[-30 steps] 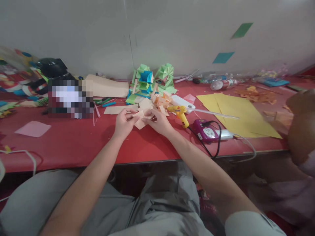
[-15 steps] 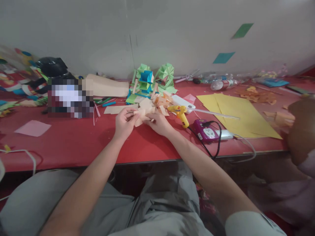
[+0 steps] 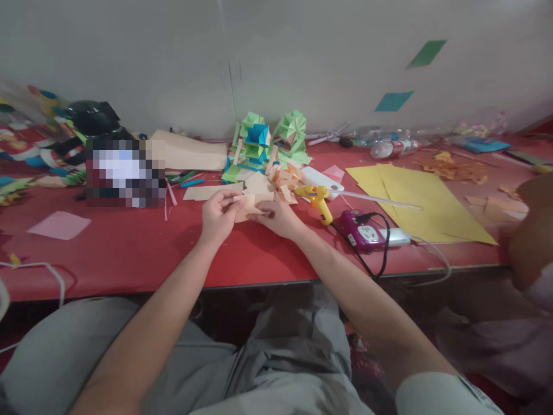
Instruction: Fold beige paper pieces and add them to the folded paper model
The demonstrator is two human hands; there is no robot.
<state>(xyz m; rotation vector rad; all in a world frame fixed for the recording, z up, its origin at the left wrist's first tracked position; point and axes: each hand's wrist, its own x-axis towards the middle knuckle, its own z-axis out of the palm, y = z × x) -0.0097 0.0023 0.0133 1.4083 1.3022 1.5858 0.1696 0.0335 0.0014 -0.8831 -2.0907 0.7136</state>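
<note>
Between my two hands, just above the red table (image 3: 164, 253), is a small piece of cream paper (image 3: 245, 208). My left hand (image 3: 218, 214) pinches its left side with thumb and fingers. On the other side, my right hand (image 3: 279, 216) grips the paper's right edge, its fingertips partly hidden. Loose cream and peach paper scraps (image 3: 290, 174) lie right behind my hands. A yellow hot glue gun (image 3: 318, 203) with a clear glue stick in its back rests to the right of my right hand.
Folded green and blue paper models (image 3: 258, 141) stand at the back. To the right are a purple power socket (image 3: 367, 230) with cables, yellow sheets (image 3: 432, 213) and a plastic bottle (image 3: 389, 148). A pink paper (image 3: 59, 225) lies left. Another person's arm (image 3: 533, 230) is at far right.
The cream paper between my hands has turned and now looks flatter. My fingers have shifted slightly on it; the glue gun and other things have stayed put.
</note>
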